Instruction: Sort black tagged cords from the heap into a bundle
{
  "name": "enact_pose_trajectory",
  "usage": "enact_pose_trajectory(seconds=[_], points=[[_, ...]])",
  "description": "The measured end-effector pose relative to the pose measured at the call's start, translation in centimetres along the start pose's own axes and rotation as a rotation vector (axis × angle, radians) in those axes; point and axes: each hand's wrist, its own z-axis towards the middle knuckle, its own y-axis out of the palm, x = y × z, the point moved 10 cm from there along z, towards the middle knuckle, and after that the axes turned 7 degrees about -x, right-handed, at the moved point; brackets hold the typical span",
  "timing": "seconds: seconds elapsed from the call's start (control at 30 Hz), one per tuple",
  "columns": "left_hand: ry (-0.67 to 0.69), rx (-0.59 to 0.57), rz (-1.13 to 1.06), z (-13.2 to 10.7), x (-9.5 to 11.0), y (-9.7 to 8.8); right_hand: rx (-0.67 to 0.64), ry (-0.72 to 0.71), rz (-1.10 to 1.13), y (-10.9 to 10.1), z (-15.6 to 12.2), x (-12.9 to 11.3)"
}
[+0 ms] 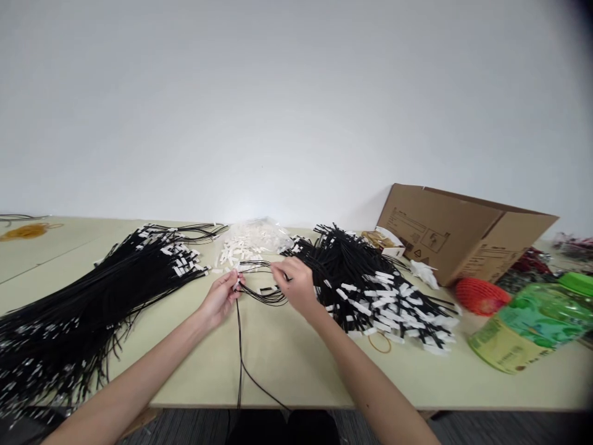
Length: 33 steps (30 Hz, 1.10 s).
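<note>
My left hand (224, 296) is closed, its fingertips pinching the end of a black cable (239, 352) near a small white connector (237, 285). From there the cable hangs down past the table's front edge. A looped bundle of thin black cables (266, 298) spans the gap between both hands. My right hand (295, 285) is curled round that bundle at its other side. Behind the hands, a clear plastic bag (260, 232) holds small white connectors, some spilled in front of it.
A large heap of black cables with white ends (125, 290) covers the left side. Another cable pile (365, 284) lies to the right, near a rubber band (380, 342). Farther right stand a cardboard box (440, 232), a red netted item (482, 296) and a green-capped bottle (523, 327).
</note>
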Motion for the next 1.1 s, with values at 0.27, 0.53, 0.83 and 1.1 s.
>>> enact_pose_trajectory(seconds=[0.27,0.53,0.83,1.1], points=[[0.022,-0.021,-0.035,-0.3,1.0,0.8,-0.103,-0.172,-0.36,2.7,-1.2,-2.6],[0.028,-0.028,0.018,-0.7,1.1,1.1,-0.1,-0.206,-0.403,3.1,-1.6,-3.2],[0.027,-0.017,0.044,-0.7,1.0,1.1,-0.092,-0.231,-0.437,3.2,-1.6,-3.5],[0.044,-0.011,0.076,-0.7,1.1,0.9,-0.1,-0.217,-0.447,3.3,-1.6,-3.4]])
